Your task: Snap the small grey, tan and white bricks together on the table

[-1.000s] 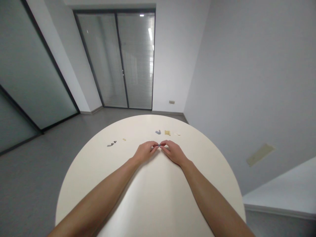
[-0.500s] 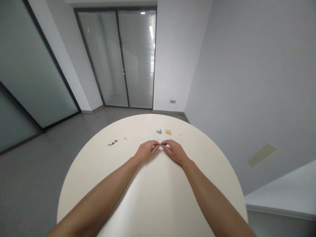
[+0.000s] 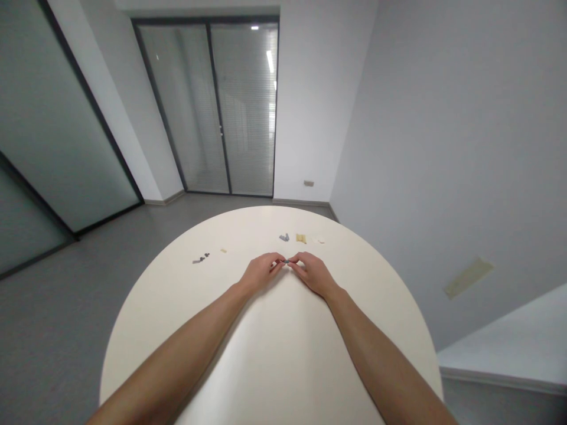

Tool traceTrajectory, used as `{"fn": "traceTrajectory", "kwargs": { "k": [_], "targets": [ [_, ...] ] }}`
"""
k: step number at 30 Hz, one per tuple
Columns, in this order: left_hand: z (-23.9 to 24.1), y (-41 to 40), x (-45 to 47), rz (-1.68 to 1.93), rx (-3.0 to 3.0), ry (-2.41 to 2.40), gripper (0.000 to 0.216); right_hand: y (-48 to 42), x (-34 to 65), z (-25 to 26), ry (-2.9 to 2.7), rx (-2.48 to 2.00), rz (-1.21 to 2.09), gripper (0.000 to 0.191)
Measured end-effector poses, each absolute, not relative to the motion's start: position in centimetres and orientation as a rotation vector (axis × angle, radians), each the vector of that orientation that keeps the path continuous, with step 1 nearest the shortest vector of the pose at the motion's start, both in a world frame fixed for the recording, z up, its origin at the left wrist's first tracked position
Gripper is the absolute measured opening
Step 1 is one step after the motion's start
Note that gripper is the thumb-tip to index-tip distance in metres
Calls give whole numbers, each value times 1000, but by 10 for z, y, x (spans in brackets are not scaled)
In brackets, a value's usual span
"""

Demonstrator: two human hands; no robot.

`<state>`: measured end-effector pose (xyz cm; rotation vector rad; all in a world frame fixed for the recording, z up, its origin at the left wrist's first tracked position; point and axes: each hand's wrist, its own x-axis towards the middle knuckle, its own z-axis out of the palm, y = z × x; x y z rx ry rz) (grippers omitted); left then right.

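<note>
My left hand [image 3: 260, 272] and my right hand [image 3: 312, 273] rest on the round cream table [image 3: 274, 360], fingertips meeting in the middle. Both are closed in a pinch on a tiny grey piece [image 3: 286, 260] held between them. Just beyond the hands lie a small grey piece [image 3: 284, 237], a tan piece [image 3: 301, 238] and a pale whitish piece [image 3: 318, 240]. Farther left on the table sit some dark grey bits [image 3: 201, 258] and one small cream bit [image 3: 223, 250].
The table's far edge curves just past the loose pieces. Grey floor lies beyond, with glass doors [image 3: 221, 112] at the back and a glass partition [image 3: 48, 136] on the left. A white wall stands close on the right, and a pale surface [image 3: 518, 342] shows at lower right.
The hands stay pinched together at the same spot. Only the view shifts slightly.
</note>
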<state>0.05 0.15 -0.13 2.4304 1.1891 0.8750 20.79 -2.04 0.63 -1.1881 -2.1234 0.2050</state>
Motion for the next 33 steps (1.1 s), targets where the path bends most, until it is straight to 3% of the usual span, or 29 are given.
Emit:
{"fn": "traceTrajectory", "kwargs": {
  "k": [33],
  "targets": [
    [-6, 5, 0, 872, 2437, 1196, 24, -19, 207, 5, -2108, -1169, 207, 15]
  ]
}}
